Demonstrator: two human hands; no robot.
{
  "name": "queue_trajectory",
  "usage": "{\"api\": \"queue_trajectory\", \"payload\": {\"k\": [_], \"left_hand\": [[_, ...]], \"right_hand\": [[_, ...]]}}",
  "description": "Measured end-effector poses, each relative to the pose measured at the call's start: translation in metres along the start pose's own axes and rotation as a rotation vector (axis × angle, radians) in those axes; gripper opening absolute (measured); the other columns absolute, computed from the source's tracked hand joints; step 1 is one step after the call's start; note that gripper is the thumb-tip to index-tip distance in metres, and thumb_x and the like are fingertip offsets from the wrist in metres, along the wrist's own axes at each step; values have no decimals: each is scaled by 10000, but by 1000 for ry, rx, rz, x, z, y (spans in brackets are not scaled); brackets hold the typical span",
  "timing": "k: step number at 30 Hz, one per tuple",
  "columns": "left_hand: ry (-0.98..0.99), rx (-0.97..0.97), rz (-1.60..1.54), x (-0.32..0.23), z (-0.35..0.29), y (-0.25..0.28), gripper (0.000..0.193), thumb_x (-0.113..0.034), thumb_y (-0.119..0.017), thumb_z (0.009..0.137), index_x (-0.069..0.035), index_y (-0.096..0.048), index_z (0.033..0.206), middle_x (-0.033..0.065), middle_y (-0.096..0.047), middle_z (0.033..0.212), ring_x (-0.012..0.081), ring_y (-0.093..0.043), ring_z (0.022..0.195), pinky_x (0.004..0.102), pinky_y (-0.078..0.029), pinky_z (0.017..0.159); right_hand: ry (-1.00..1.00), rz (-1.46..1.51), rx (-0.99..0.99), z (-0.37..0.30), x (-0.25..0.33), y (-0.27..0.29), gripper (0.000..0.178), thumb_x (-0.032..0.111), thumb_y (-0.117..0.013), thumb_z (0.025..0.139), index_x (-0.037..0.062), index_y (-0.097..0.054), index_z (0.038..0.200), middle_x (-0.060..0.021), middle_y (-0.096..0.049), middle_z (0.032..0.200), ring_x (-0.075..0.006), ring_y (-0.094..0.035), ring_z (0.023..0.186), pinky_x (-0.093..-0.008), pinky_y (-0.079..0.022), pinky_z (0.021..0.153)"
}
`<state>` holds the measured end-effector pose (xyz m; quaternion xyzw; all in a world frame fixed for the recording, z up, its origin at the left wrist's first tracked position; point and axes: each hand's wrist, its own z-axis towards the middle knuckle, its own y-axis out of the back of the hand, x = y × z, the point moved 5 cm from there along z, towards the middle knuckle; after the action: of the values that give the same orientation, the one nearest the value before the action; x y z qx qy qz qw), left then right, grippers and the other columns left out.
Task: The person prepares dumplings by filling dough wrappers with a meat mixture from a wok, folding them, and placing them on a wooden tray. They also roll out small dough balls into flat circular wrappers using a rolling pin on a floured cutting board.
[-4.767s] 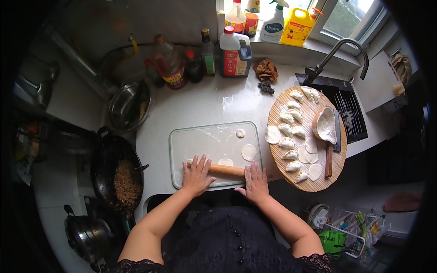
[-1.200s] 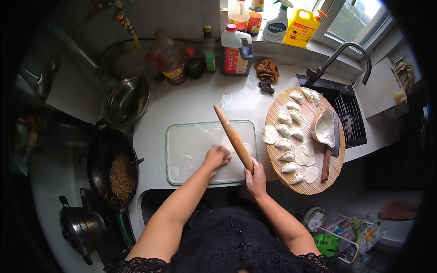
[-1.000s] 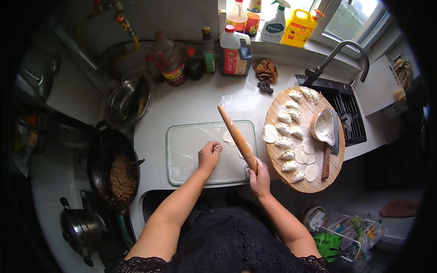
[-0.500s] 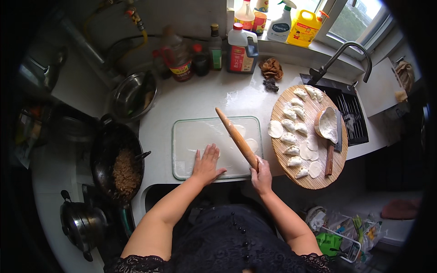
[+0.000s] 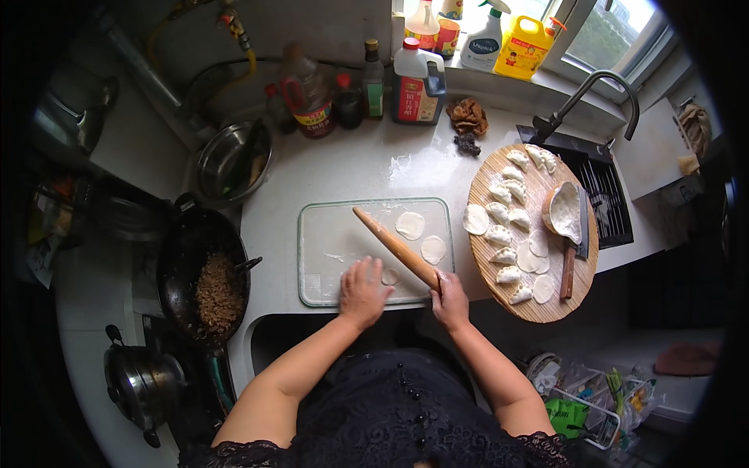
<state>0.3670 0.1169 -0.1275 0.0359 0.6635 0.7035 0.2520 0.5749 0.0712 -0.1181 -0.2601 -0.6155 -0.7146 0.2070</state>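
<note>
My right hand [image 5: 450, 301] is closed around the lower end of a tapered wooden rolling pin [image 5: 395, 247], which slants up and to the left above a glass cutting board [image 5: 328, 234]. My left hand [image 5: 362, 293], slightly blurred, is open over the board's near edge, its fingers stretched forward. Just right of those fingers lies a small flattened dough piece [image 5: 390, 277]. Two thin rolled wrappers, one farther back [image 5: 409, 226] and one to the right [image 5: 433, 250], rest on the board beyond the pin. Flour traces mark the glass.
To the right, a round wooden board [image 5: 499, 304] carries dumplings, wrappers, a flour bowl [image 5: 563, 212] and a cleaver [image 5: 568, 273], partly overhanging the sink [image 5: 597, 195]. A wok [image 5: 175, 269] with brown filling stands left, below a steel bowl [image 5: 234, 164]. Bottles [image 5: 419, 90] line the back.
My left hand has lifted from its flat press and shifted slightly right, uncovering the small dough piece. The rolling pin's far end has swung left and nearer to me.
</note>
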Motion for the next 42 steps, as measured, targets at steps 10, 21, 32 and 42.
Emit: {"api": "queue_trajectory", "payload": {"k": [10,21,32,42], "left_hand": [[19,50,-232,-3,34,-17,260,-196,-727,763,-96,-649,989,113,-589,1014,322,-533,999,425,-445,866],[688,-81,-588,158,40,2,166,-141,-784,734,-51,-667,811,86,-687,745,198,-651,671,337,-528,656],[320,-105,-599,44,57,-7,114,-152,-734,765,-74,-674,823,130,-665,829,319,-647,754,405,-523,707],[-317,86,-85,24,24,14,631,-370,-674,811,-56,-504,1331,143,-448,1429,332,-405,1319,501,-348,1058]], "right_hand": [[-50,51,-7,-3,2,-5,508,67,-674,804,74,-528,1290,-143,-557,1187,-342,-558,1090,-405,-475,918],[-51,78,-36,-6,3,-4,516,71,-684,799,74,-533,1293,-149,-567,1162,-344,-563,1071,-400,-481,903],[23,70,-37,4,25,4,506,54,-682,794,65,-540,1280,-137,-576,1131,-340,-576,1027,-400,-493,861],[17,70,-76,-2,11,5,514,53,-687,788,57,-535,1279,-148,-576,1128,-341,-576,1029,-403,-493,866]]}}
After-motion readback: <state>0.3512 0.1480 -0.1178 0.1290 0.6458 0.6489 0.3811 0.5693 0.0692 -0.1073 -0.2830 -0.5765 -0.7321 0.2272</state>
